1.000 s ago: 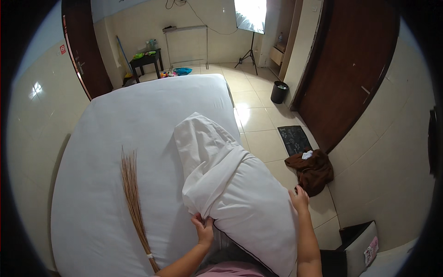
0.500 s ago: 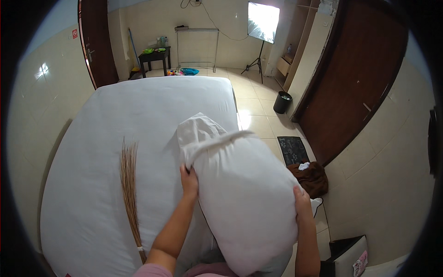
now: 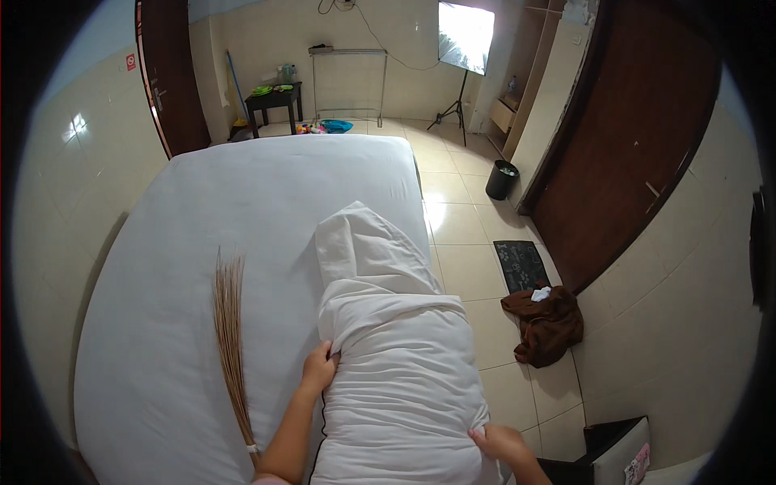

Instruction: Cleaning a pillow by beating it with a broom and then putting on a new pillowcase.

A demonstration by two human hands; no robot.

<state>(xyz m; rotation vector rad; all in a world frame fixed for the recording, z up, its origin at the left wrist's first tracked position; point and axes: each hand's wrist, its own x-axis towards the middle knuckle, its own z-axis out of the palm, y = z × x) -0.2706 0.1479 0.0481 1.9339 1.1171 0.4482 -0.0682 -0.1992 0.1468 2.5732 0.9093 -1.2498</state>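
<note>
A white pillow in a cloth cover lies on the right side of the bed, its upper surface gathered into many crosswise wrinkles. Beyond it, a flatter, looser stretch of white cloth reaches toward the middle of the mattress and ends in a corner. My left hand is closed on the cover at the pillow's left edge. At the right edge, nearer to me, my right hand pinches the fabric between thumb and fingers. A stick broom lies on the bed left of my left forearm.
The bed has a white sheet. On the floor to the right are a brown cloth, a dark mat and a black bin. A lamp on a stand, a clothes rack and a small table stand beyond.
Both hands have moved toward me, the right one furthest. The smooth, bulging pillow now lies lower and its cover is bunched into wrinkles, with the loose cloth beyond more exposed.
</note>
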